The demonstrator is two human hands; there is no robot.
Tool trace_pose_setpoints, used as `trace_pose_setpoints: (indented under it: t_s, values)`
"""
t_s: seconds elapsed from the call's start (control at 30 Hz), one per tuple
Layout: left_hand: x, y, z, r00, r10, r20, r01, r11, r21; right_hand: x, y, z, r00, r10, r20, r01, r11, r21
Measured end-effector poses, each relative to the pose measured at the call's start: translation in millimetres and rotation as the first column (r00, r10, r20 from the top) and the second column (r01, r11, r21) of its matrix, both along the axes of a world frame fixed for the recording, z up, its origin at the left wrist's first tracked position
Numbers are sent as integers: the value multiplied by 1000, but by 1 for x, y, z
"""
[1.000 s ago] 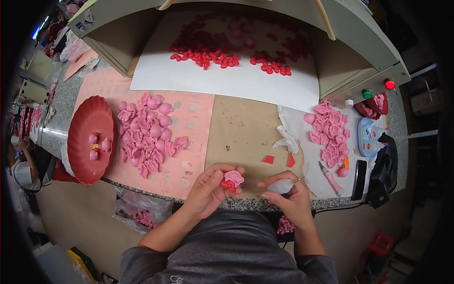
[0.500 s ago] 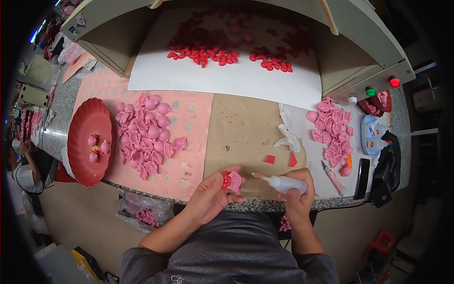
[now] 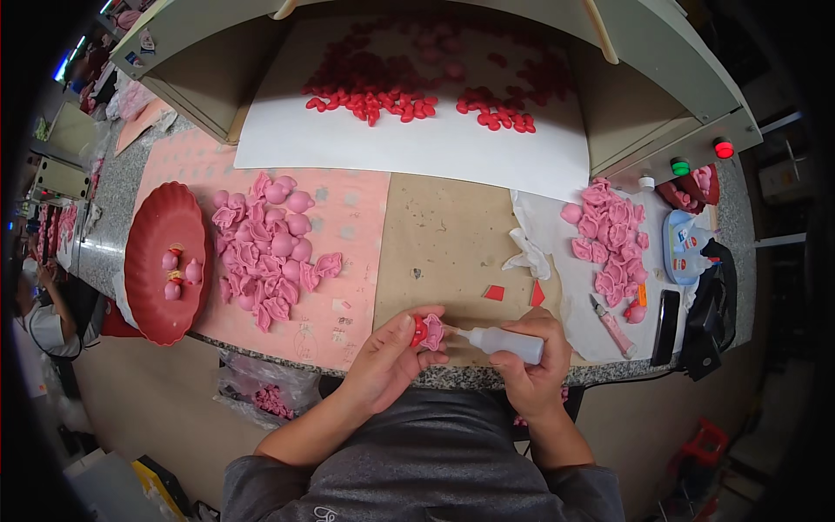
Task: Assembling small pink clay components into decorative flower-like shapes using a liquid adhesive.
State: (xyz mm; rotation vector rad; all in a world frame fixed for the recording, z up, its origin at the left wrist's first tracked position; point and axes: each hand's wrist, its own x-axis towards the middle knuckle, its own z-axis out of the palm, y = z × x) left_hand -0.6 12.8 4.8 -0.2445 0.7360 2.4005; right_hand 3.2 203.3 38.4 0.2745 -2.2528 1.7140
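Note:
My left hand (image 3: 389, 361) pinches a small pink figure with a red part (image 3: 428, 331) over the table's front edge. A white squeeze bottle (image 3: 506, 344) lies sideways in my right hand (image 3: 532, 370), its nozzle touching the pink figure. A pile of pink figures (image 3: 268, 248) covers a pink mat to the left. Another pile of pink pieces (image 3: 611, 237) rests on white cloth to the right.
A red round plate (image 3: 152, 239) with a few pink figures sits at far left. Red pieces (image 3: 417, 103) dry on a white sheet (image 3: 417, 148) at the back. Two small red scraps (image 3: 494, 293), a pink knife (image 3: 613, 328), a black phone (image 3: 666, 314) lie right. Another person sits at far left.
My right hand turned the white bottle sideways and brought its nozzle up to the pink figure. My left hand kept the figure and shifted slightly right.

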Motion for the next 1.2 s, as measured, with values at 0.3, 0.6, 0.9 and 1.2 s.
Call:
trace_pose_setpoints:
  t_s: [0.3,0.6,0.9,1.2]
  values:
    - [0,0,0,1000,-1,-23,1,1000,1,0,-2,2,1000,-8,-3,8,999,43]
    - [0,0,-1,1000,-8,-29,8,1000,-5,-1,-2,3,1000,3,-27,-1,995,98]
    - [1,0,-2,999,-17,-40,16,1000,-22,-1,-1,4,999,15,-48,-8,991,130]
    - [1,0,-2,999,-28,-37,27,999,-35,-2,0,4,997,7,-80,6,986,165]
